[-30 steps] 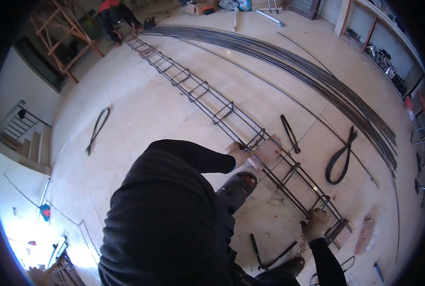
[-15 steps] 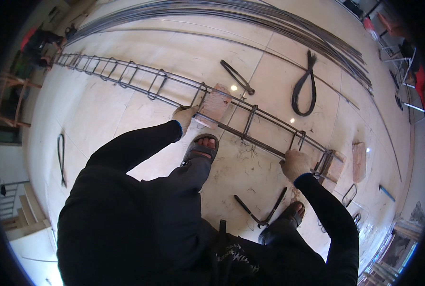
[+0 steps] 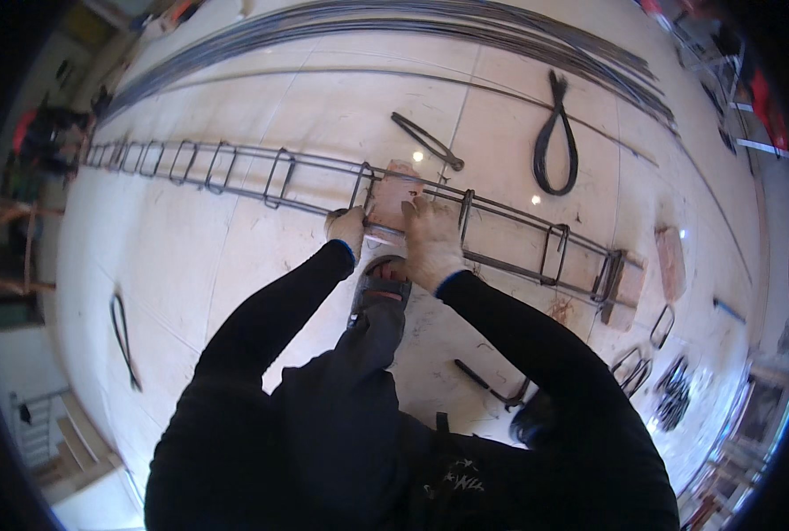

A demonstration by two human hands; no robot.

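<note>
A long rebar cage [image 3: 306, 183], made of thin steel bars with rectangular stirrups, runs from the far left to the right. My left hand [image 3: 347, 230], in a pale glove with a blue cuff, is closed around its near bar, just left of a reddish brick [image 3: 394, 196] under the cage. On the brick's other side is my right hand [image 3: 431, 241], gloved alike. Its fingers reach over the near bars at the brick's edge and look stretched rather than wrapped. The palm hides part of the bars. A second brick [image 3: 624, 290] supports the cage's right end.
Pincers [image 3: 428, 142] and a looped bundle of tie wire [image 3: 557, 150] lie beyond the cage, before a stack of long bars [image 3: 394, 28]. Another brick [image 3: 670, 265] and loose stirrups [image 3: 633, 370] are at right. Black-handled cutters [image 3: 487, 385] lie near my feet. A person [image 3: 49, 142] is far left.
My right hand has left the cage's right part and moved left to the brick beside my left hand. My left hand stays on the near bar. The view has shifted slightly.
</note>
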